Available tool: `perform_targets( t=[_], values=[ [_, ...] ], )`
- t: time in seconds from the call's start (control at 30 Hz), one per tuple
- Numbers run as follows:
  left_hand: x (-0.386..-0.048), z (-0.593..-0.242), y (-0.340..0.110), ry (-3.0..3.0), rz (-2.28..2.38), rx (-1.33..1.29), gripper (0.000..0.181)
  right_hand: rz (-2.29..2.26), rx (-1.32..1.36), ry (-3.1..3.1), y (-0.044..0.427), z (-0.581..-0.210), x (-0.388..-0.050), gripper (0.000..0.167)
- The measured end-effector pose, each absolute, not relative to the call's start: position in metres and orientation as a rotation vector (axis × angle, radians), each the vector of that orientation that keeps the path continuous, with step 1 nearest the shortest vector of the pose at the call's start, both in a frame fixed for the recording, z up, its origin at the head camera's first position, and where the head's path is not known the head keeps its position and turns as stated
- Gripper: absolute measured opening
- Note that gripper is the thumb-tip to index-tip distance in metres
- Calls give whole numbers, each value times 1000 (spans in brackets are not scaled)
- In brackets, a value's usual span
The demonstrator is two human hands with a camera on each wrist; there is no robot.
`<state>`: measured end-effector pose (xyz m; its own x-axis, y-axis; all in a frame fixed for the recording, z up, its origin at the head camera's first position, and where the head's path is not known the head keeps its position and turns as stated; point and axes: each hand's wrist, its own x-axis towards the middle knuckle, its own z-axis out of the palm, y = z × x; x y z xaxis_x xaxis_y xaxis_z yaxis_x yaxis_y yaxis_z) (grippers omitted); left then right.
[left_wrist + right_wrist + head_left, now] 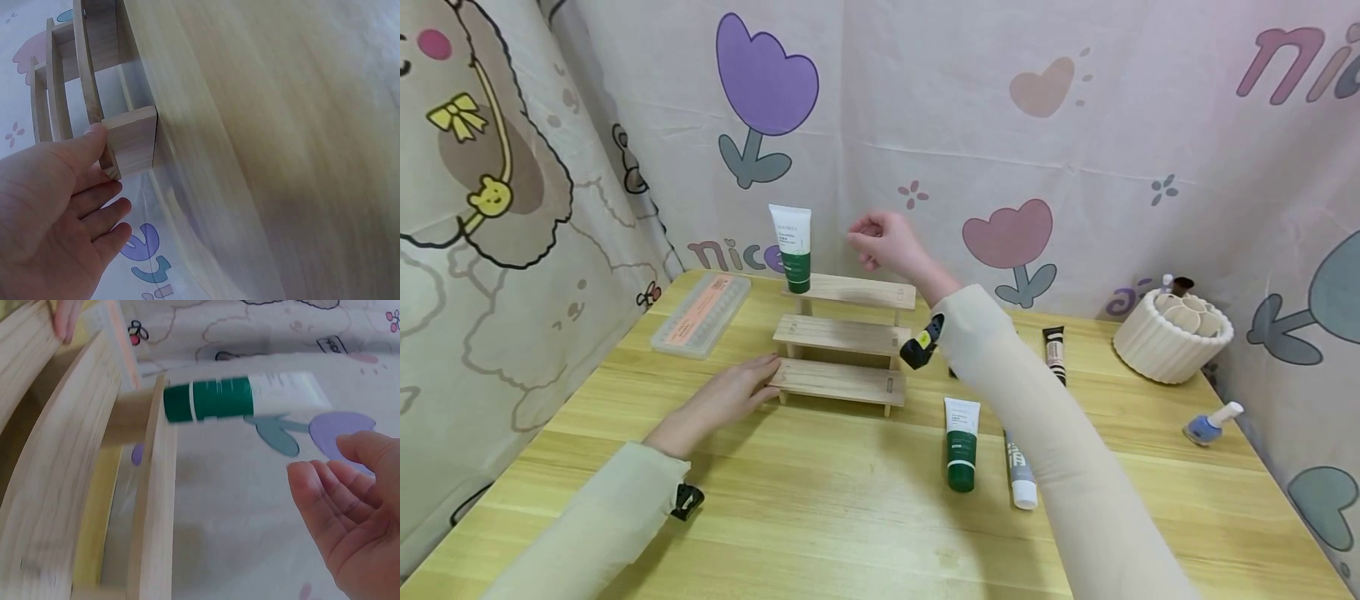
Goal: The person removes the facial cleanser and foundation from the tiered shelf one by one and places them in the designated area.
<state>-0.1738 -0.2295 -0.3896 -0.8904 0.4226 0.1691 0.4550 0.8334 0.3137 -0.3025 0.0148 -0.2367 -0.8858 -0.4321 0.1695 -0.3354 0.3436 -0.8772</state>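
A three-tier wooden display stand [842, 334] stands on the table near the back curtain. At the left end of its lowest tier, my left hand [736, 393] holds the board's edge between thumb and forefinger, the other fingers loosely bent [62, 206]. A white-and-green squeeze tube [793, 250] stands upright on its cap at the left end of the top tier. My right hand [891, 246] hovers above the top tier, right of that tube and apart from it. Its fingers are loosely bent with nothing between them, as the right wrist view also shows [356, 506].
Right of the stand lie another white-and-green tube [962, 446], a grey tube [1021, 475] partly under the right sleeve, and a black-capped tube [1055, 354]. Farther right are a white ribbed holder [1168, 346] and blue nail polish [1206, 427]. A clear flat case [703, 312] lies left.
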Motion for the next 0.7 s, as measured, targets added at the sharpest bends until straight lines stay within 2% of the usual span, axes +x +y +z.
perform_targets(
  t=[0.33, 0.7],
  values=[
    [-173, -389, -230, -2934, -544, -685, 50, -1748, -656, 2449, -29, -228, -302, 15],
    [-173, -388, -230, -2918, -538, -713, 49, -1799, -565, 2456, -53, -233, -308, 17]
  ],
)
